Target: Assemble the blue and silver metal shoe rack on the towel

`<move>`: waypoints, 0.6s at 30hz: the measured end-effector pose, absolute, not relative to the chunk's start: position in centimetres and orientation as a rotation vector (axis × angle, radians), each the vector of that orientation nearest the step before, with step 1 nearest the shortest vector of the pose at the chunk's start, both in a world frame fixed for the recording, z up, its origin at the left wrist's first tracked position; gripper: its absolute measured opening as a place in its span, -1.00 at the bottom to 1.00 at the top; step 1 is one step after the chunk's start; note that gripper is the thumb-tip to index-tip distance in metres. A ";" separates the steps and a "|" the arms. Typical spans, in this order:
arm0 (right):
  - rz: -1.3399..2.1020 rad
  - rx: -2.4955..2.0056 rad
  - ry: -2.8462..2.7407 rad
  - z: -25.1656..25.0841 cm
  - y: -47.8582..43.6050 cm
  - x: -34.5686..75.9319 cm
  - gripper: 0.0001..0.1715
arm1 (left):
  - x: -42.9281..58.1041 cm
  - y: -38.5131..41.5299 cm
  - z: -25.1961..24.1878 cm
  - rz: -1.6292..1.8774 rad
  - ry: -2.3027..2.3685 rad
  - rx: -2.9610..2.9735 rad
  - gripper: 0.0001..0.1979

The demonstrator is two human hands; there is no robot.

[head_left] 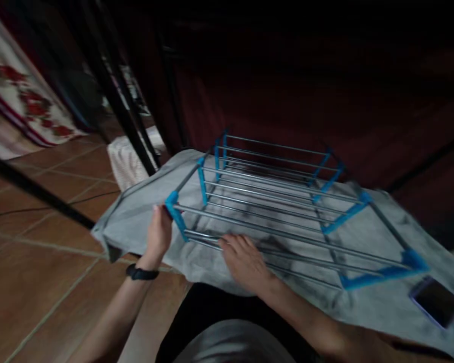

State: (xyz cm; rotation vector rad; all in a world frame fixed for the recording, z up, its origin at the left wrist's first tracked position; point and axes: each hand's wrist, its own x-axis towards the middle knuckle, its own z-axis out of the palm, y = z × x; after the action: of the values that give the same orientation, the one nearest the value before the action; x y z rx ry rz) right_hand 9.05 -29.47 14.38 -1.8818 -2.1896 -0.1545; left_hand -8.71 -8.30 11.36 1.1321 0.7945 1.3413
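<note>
Curling over the lower front rods of the metal rack [283,234], the person's right hand [245,262] holds on. The left hand [160,232] touches a blue corner [177,218]; I can't tell how closed it is. The rack lies on grey cloth [136,214], a phone [437,301] beside its right end.

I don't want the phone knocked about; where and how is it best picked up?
Probably across its two long edges, from the picture's lower right: the phone seems to lie flat on the gray cloth, and the blue corner of the rack sits close by its other end.
</note>
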 end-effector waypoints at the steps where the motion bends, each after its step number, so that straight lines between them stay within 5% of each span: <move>1: -0.097 -1.996 -2.122 13.1 -29.4 9.5 -0.56 | -8.8 -8.4 10.8 1.337 0.820 1.155 -0.37; 6: 0.132 -2.242 -2.155 10.9 -28.3 10.2 -0.63 | -9.0 -9.6 8.2 1.231 0.928 1.235 -0.34; 18: -0.053 -2.158 -2.274 13.9 -27.4 10.1 -0.56 | -7.9 -9.7 7.8 1.207 0.854 1.235 -0.43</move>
State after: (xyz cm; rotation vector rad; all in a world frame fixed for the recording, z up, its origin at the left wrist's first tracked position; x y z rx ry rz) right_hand 10.07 -27.43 13.94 -2.1581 -2.2739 -0.0527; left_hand -7.92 -9.69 7.84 1.2352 0.8542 1.2073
